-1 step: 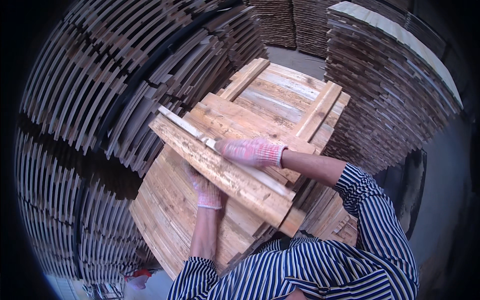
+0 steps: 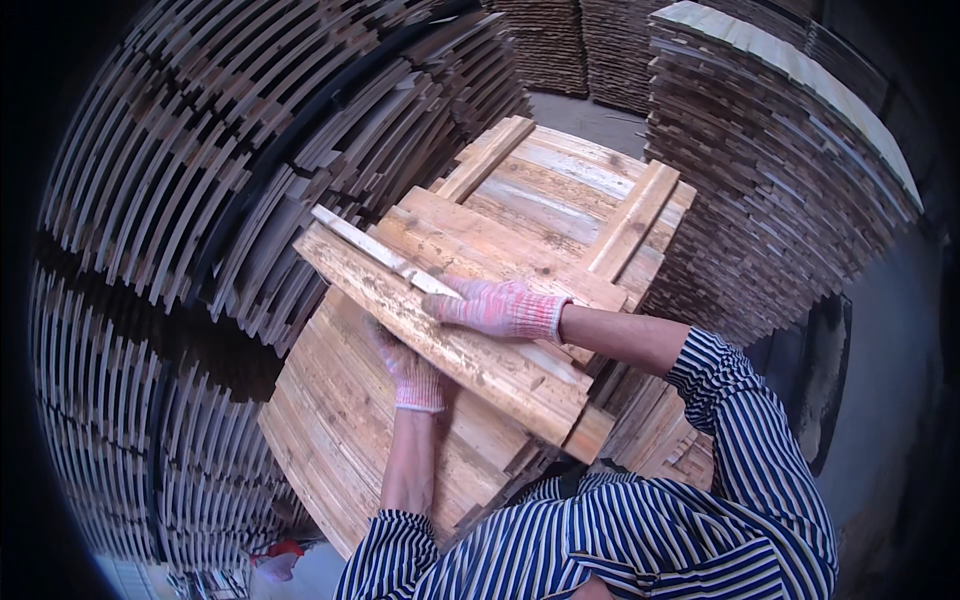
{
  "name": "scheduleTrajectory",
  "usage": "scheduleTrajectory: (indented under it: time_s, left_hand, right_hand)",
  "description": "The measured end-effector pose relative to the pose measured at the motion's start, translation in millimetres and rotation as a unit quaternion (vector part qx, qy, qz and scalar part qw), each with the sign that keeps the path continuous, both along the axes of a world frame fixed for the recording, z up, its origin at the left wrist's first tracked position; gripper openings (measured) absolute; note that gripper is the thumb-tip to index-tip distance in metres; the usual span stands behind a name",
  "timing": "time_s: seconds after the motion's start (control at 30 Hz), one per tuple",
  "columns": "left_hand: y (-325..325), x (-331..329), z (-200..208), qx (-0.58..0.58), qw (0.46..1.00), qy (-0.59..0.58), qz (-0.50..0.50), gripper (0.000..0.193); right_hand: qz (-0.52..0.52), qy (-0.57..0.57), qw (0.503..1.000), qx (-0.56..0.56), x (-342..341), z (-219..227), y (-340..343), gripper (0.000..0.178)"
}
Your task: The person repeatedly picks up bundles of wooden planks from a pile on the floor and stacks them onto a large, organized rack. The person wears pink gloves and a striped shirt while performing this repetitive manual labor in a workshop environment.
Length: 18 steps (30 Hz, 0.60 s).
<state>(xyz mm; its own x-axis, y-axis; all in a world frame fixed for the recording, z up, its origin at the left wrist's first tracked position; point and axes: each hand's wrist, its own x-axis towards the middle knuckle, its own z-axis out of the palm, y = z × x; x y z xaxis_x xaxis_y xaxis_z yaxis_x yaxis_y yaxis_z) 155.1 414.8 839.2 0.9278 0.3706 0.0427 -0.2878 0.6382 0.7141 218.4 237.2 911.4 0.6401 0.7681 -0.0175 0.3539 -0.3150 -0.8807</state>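
Both my hands wear pink-and-white knit gloves. Several rough wooden planks (image 2: 470,362), held together on a slant, cross the middle of the view. From below, my left hand (image 2: 408,378) grips their near side, with its fingertips hidden under the wood. My right hand (image 2: 500,307) is closed over the upper edge, beside a thin pale strip of wood (image 2: 372,243) along the far side. Under my left forearm lies a stack of boards (image 2: 340,400). Just past my right hand is another stack of planks (image 2: 520,245).
Two crosswise battens (image 2: 632,222) lie on the far stack. A tall wall of stacked boards (image 2: 190,190) rises at the left. Another high pile (image 2: 740,190) stands at the right, with more stacks (image 2: 540,45) behind. Something red (image 2: 282,549) shows at the lower left.
My right hand has shifted slightly nearer, its fingers now further over the top of the planks. My left hand stays in place under them.
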Motion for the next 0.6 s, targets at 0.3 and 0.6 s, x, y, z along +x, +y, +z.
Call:
scheduleTrajectory:
  time_s: [0.3,0.6]
  left_hand:
    - [-32.3,62.9,-15.0,-0.205,0.953,-0.068,-0.213,0.07]
    - [-32.3,63.3,-13.4,-0.2,0.943,0.014,-0.264,0.068]
  right_hand:
    - [-0.134,-0.163,0.975,-0.071,115.5,-38.4,-82.4,0.073]
    - [-0.132,-0.269,0.928,-0.222,95.3,-41.6,-68.8,0.068]
